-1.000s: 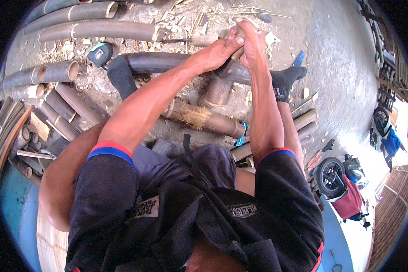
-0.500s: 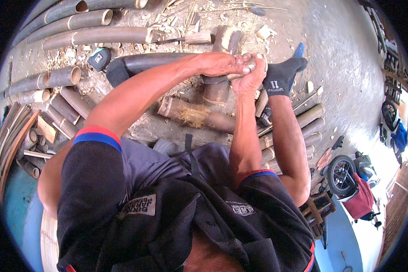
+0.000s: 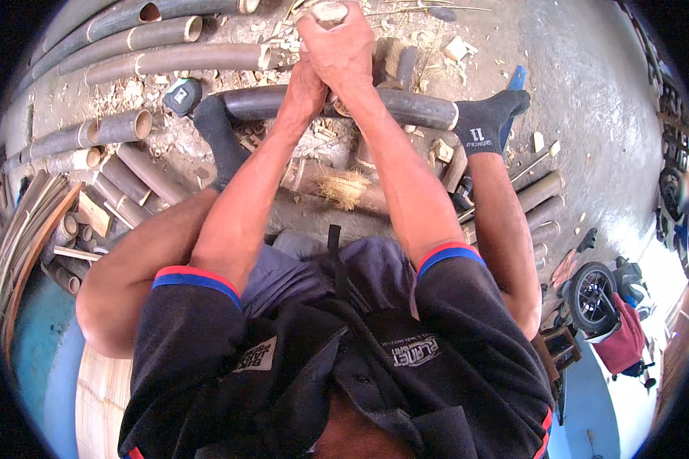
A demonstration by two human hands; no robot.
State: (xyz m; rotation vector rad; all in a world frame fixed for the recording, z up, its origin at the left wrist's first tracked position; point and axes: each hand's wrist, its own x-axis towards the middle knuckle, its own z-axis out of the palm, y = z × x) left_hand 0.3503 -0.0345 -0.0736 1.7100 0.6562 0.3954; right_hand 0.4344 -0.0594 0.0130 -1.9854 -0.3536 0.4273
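Hands [image 3: 333, 57] grip wooden handle [image 3: 329, 11] upright; end points up.

A: Where do the hands sit?

B: Both are far forward, the left hand [image 3: 305, 86] touching the right hand [image 3: 341, 47], together on a wooden handle [image 3: 329, 11] above a thick bamboo pole [image 3: 406, 107] lying crosswise.

A: And the feet?

B: The left foot [image 3: 216, 134] rests beside that pole's left end, the right foot [image 3: 488, 122] at its right end. A tape measure [image 3: 182, 96] lies just left of the left foot.

A: Beyond?

B: More bamboo poles [image 3: 172, 57] lie behind and to the left; a motorbike [image 3: 601, 294] stands far right.
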